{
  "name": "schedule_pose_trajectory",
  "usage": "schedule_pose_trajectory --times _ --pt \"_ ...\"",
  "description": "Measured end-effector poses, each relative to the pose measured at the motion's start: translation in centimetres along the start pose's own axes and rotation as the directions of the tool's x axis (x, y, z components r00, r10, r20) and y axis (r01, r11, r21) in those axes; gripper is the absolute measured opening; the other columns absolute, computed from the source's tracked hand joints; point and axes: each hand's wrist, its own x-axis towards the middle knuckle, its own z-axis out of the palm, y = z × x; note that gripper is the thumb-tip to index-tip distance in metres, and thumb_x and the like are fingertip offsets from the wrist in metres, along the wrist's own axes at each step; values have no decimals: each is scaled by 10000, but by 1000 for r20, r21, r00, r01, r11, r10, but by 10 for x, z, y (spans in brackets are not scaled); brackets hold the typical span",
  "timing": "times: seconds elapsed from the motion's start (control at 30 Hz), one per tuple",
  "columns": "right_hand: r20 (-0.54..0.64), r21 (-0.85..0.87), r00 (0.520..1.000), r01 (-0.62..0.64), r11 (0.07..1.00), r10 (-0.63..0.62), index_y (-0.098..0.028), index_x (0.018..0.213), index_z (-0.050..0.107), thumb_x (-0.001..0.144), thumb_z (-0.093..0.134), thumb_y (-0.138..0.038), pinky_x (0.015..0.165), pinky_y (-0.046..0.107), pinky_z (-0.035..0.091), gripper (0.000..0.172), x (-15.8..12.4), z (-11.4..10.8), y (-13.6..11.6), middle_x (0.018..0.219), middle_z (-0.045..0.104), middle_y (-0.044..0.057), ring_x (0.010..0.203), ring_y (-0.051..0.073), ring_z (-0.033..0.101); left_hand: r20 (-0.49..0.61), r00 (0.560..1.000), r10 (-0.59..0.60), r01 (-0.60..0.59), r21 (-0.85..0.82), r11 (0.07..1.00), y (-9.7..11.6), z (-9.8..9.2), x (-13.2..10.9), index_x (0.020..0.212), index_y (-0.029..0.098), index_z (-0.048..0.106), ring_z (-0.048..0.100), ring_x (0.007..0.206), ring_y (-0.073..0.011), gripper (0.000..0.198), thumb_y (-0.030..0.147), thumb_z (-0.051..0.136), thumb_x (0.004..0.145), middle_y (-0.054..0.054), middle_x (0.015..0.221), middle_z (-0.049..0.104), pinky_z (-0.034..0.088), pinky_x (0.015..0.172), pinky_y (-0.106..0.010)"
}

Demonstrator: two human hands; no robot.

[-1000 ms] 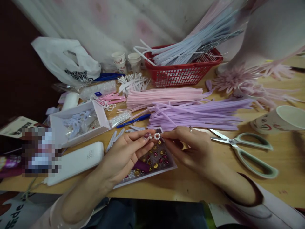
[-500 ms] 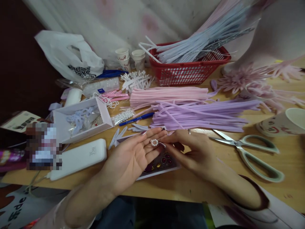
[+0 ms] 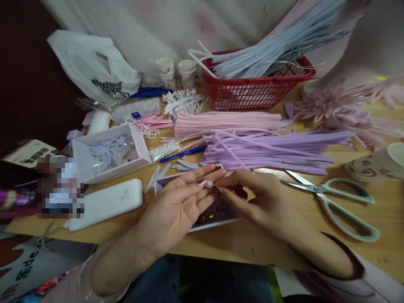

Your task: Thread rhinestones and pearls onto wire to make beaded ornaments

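Over the near edge of the table, my left hand (image 3: 176, 206) lies palm up with its fingers stretched out and its thumb bent in against a small pearl ornament (image 3: 208, 184). The ornament is a little cluster of white beads with a thin stem. My right hand (image 3: 259, 198) pinches the stem end between thumb and forefinger. Part of the stem is hidden by these fingertips. Beneath both hands is a shallow box (image 3: 202, 227) holding dark red and gold gems, partly covered by my hands.
Scissors (image 3: 317, 189) lie open on the right, near a paper cup (image 3: 362, 166). Purple pipe cleaners (image 3: 271, 149) and pink pipe cleaners (image 3: 227, 123) lie behind my hands. A white box (image 3: 143, 147), a power bank (image 3: 105, 206) and a red basket (image 3: 255, 94) stand around.
My left thumb has folded in onto the pearl cluster, which showed as a small loop on the open fingers before. My right hand keeps its pinch. The view has shifted slightly.
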Motion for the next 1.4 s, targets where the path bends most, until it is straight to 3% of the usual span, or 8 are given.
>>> schedule_pose_trajectory --times 0.17,0.37,0.57,0.77,1.07,1.4 --pt "-1 64 999 -54 996 54 -179 838 690 859 588 -105 495 192 434 127 1 0 0 689 706 -5 536 91 570 -10 1000 -21 20 -119 993 -2 1 0 1106 150 653 660 1186 -134 325 10 426 920 -87 1254 718 547 998 -215" --pt "24 193 982 -187 963 186 -173 835 705 863 613 -160 540 211 470 97 1 3 2 719 723 15 588 113 600 -81 995 -59 48 -133 990 1 5 1 1116 124 623 642 1221 -183 307 73 385 929 -132 1222 723 512 1078 -311" --pt "160 422 917 -398 814 366 -164 784 687 839 694 -258 546 212 466 110 3 1 6 696 693 12 587 112 588 -68 995 -73 55 -233 971 1 7 3 1087 111 623 644 1220 -198 297 96 353 963 -138 1252 706 515 1074 -319" --pt "342 448 835 -548 706 432 -159 633 595 796 724 -257 471 203 373 230 6 -4 -1 554 562 -25 494 83 482 -132 986 -101 48 -361 931 1 13 3 1067 63 636 702 1118 -210 306 75 345 974 -150 1143 742 568 977 -300" --pt "377 470 825 -562 681 421 -172 596 511 800 712 -243 468 209 306 295 7 -4 1 538 486 -49 493 67 405 -53 998 -36 11 -408 913 -4 10 0 1040 71 664 683 1152 -211 289 31 397 936 -133 1116 752 500 1079 -338" --pt "378 481 826 -561 674 418 -174 612 517 816 716 -255 463 211 304 296 5 -2 3 537 499 -50 484 67 413 -41 999 -33 13 -422 906 -5 10 0 1011 75 680 709 1100 -194 294 5 416 900 -119 1070 763 560 987 -281"
